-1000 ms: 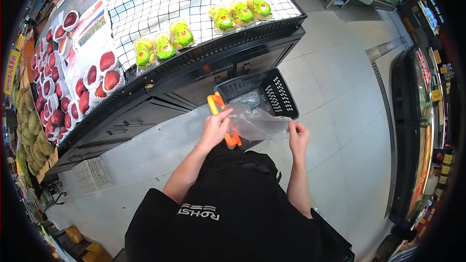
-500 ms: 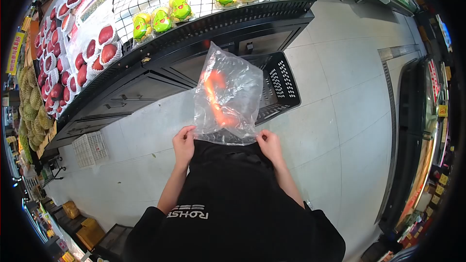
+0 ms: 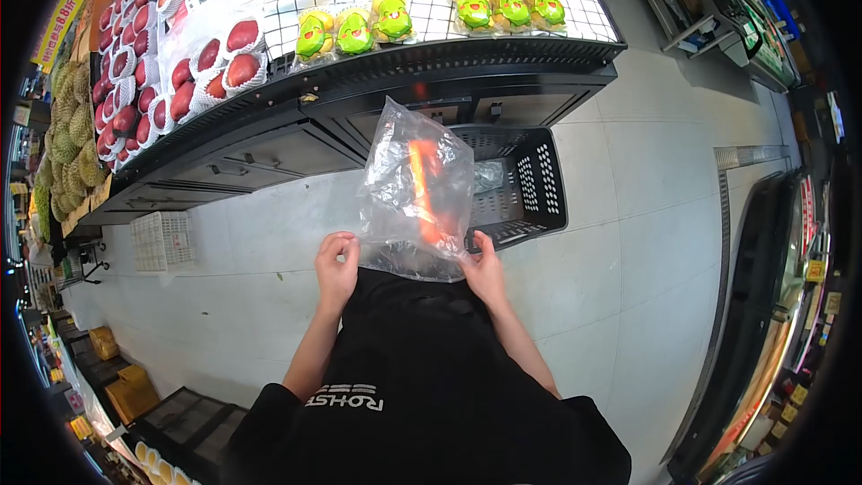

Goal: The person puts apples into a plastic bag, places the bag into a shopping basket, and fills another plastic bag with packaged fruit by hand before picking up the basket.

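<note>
A clear plastic bag (image 3: 386, 184) hangs in front of my body, its wide edge toward me. At its left corner my left hand (image 3: 336, 269) pinches the edge between thumb and fingers. My right hand (image 3: 483, 271) grips the opposite corner. A bright orange-red elongated shape (image 3: 426, 193) shows within the bag's outline; whether it lies inside or behind the film I cannot tell. Beyond the bag, a black perforated shopping basket (image 3: 541, 184) stands on the floor, partly covered by it. Something in clear wrapping (image 3: 489, 175) lies in the basket.
A black display stand (image 3: 377, 63) runs across ahead, bearing red fruit in foam nets (image 3: 242, 70) and green cartoon-faced packs (image 3: 355, 33). Durians (image 3: 67, 139) are piled at far left. A white crate (image 3: 163, 241) sits on the floor, and a dark display case (image 3: 750, 287) lines the right.
The view has shifted, so the stand and its fruit appear farther right. My hands have come slightly closer together, and the bag has changed shape. More of the basket's inside shows.
</note>
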Action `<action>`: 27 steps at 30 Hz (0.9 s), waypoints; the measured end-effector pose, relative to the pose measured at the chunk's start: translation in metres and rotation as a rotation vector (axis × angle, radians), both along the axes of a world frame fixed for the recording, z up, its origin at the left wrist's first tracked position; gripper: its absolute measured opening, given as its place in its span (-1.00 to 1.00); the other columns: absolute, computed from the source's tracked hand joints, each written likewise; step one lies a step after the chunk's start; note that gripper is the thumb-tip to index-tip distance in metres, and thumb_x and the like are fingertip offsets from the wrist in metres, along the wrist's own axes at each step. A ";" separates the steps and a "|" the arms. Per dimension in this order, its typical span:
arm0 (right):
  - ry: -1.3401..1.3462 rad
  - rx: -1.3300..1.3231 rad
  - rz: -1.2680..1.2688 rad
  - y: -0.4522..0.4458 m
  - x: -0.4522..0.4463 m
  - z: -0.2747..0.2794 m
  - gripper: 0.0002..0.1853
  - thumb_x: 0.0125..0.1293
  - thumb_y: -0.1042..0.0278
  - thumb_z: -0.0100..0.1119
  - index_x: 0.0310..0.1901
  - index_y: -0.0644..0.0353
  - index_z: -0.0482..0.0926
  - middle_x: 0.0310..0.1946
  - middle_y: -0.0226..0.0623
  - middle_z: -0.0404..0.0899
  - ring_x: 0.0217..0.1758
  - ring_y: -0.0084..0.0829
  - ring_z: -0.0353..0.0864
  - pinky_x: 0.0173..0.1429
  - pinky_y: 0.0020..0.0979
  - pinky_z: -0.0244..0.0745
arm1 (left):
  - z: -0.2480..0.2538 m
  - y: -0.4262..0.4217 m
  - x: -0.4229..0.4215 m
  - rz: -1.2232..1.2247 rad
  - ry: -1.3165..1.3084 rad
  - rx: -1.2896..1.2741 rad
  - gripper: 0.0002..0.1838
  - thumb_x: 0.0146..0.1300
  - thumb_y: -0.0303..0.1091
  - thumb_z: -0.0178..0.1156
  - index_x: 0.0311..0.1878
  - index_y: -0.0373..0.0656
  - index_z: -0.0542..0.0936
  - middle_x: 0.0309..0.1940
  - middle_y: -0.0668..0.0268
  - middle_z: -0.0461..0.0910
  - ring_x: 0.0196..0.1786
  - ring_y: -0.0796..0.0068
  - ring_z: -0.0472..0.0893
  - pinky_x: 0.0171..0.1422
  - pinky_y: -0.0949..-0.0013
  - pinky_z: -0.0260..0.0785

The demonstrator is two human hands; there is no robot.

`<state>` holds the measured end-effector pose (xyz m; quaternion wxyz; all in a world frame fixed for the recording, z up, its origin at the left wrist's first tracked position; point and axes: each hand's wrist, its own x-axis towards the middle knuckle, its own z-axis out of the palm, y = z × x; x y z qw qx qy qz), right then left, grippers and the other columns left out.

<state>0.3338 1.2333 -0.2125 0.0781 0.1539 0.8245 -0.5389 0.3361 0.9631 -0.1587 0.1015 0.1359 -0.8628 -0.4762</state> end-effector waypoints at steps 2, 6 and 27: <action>-0.036 0.086 0.090 0.002 -0.004 -0.027 -0.42 0.32 0.36 0.23 0.34 0.29 0.33 -0.09 -0.09 0.67 -0.24 -0.34 0.69 -0.14 -0.40 0.56 | 0.004 -0.007 -0.006 -0.021 0.026 0.048 -0.87 0.25 -0.50 0.24 -0.40 -0.35 0.56 -0.25 0.20 0.64 -0.27 0.48 0.56 -0.16 0.43 0.41; -0.295 -0.585 -0.096 -0.022 -0.024 -0.018 -0.51 0.46 0.41 0.03 0.38 0.31 0.31 0.09 -0.19 0.59 -0.11 -0.46 0.66 -0.04 -0.45 0.57 | 0.013 -0.033 -0.016 -0.167 -0.084 0.167 -0.92 0.27 -0.54 0.20 -0.35 -0.34 0.55 -0.25 0.22 0.66 -0.27 0.58 0.54 -0.13 0.45 0.41; 0.712 -0.623 0.479 -0.238 -0.157 0.191 -0.53 0.42 0.08 -0.01 -0.26 0.44 0.65 0.15 0.41 0.45 0.35 0.30 0.34 0.44 0.02 0.14 | 0.061 -0.194 -0.142 -0.594 0.053 0.372 -0.43 0.36 -0.38 0.19 0.43 -0.11 0.33 -0.02 0.15 0.68 -0.10 0.38 0.71 0.05 0.38 0.52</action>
